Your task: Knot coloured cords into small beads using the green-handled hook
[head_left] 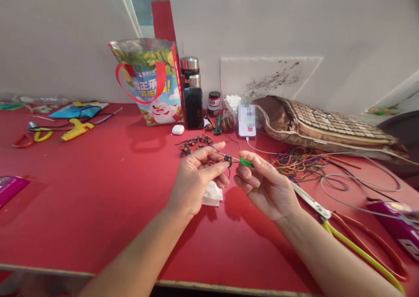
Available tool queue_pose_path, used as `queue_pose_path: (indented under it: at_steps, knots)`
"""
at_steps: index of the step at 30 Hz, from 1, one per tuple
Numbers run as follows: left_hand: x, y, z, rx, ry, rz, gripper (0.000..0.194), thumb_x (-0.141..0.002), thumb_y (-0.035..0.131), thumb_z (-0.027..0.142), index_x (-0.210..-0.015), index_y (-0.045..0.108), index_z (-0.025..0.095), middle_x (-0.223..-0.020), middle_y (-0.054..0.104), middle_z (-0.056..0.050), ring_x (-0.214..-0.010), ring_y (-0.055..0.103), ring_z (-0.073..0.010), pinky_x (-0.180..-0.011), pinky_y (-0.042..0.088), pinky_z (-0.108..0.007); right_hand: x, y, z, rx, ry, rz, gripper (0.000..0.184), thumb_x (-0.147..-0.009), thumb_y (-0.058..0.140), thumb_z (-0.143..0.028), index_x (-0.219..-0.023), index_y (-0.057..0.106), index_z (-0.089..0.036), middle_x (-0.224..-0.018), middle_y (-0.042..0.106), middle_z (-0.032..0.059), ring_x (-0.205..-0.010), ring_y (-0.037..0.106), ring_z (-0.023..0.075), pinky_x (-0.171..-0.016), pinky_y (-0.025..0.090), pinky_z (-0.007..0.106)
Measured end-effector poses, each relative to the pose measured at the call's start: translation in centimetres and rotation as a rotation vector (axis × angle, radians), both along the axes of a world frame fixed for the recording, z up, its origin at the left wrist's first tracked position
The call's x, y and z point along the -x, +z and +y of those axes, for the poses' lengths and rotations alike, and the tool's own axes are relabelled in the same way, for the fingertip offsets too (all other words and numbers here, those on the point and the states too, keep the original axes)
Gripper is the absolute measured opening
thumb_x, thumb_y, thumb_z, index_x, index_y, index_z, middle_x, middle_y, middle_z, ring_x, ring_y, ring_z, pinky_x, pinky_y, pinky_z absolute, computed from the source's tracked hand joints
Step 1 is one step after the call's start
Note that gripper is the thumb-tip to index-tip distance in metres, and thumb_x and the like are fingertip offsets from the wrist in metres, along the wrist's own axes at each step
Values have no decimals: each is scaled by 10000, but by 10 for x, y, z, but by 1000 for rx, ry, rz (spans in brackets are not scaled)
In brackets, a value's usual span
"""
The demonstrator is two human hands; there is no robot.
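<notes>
Basically, jab risk.
Left fingers (214,170) pinch knotted cord (226,159); right fingers (266,169) clamp green-handled tool (246,162); loose grip might skid it leftward.

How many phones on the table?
2. The dark phone stands beside the bag; the lit phone, with a cable plugged in, is right of the jar. More could be hidden behind the bag.

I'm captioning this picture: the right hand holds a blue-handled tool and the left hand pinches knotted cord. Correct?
Not quite: the head view shows a green-handled tool. The right hand does hold it, and the left hand pinches knotted cord.
</notes>
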State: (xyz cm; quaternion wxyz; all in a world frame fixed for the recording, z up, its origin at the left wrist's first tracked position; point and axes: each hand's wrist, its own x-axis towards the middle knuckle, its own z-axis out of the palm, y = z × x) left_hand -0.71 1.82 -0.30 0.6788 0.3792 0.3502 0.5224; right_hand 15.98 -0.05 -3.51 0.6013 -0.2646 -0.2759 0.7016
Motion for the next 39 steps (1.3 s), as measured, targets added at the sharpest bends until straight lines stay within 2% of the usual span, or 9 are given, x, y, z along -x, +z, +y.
queue_pose_path:
  at_steps: [8,13,17,22,24,26,29,33,39]
  knots:
    - [1,3,-2,-71,55,106,382,-711,935,221,-1085,861,203,-782,767,6,-429,618,-88,-443,495,-222,-2,-1,1,-55,20,-59,190,-786,935,-355,-882,832,-228,-654,724,-4,-486,330,74,-511,392,256]
    - [2,2,-2,-110,28,157,174,-703,945,199,-861,872,198,-771,793,-19,-459,644,-98,-472,517,-219,-6,2,-3,-138,29,-133,190,-790,952,-375,-844,840,-231,-617,748,13,-474,451,81,-503,384,244]
    - [-2,0,-4,-43,-53,39,291,-655,982,191,-928,888,224,-647,737,18,-512,688,-118,-529,554,-210,-6,6,-7,-206,-4,-189,184,-827,929,-388,-879,831,-242,-641,765,25,-504,538,120,-499,406,262]
    - [-5,-2,-7,-32,-33,6,326,-685,976,212,-994,872,214,-696,754,13,-624,740,-144,-638,605,-251,-1,6,-6,-141,-79,-131,186,-844,900,-403,-892,820,-242,-644,718,-2,-498,417,92,-522,422,269]
    - [-5,-2,-7,-51,-34,33,249,-748,937,234,-983,858,205,-711,765,0,-649,750,-159,-660,614,-271,1,4,-4,-92,-72,-104,172,-850,881,-398,-898,821,-245,-635,688,-15,-489,360,84,-509,404,263]
    - [-4,-2,-8,-74,-43,47,123,-796,898,253,-882,832,194,-720,777,-17,-661,752,-165,-684,622,-286,1,3,-3,-64,-57,-87,166,-841,881,-394,-898,825,-248,-630,675,-19,-484,327,80,-498,387,257]
    - [-4,-2,-8,-98,-39,75,63,-824,870,239,-838,824,197,-721,782,-22,-656,742,-153,-683,611,-269,2,4,-3,-63,-59,-82,187,-821,899,-404,-893,835,-244,-633,678,-15,-485,317,77,-498,382,259]
    - [-6,-3,-8,-84,15,101,262,-815,883,231,-1075,861,213,-752,777,-5,-675,745,-147,-669,600,-255,5,5,-7,-114,-156,-160,166,-867,873,-401,-911,829,-247,-656,697,-3,-505,398,95,-535,439,288]
    - [-12,-7,-9,-32,94,30,417,-779,921,249,-1183,836,194,-738,763,11,-654,726,-132,-641,583,-243,14,-4,-16,-275,-407,-414,169,-952,819,-429,-1021,818,-275,-748,713,11,-672,606,156,-615,500,308]
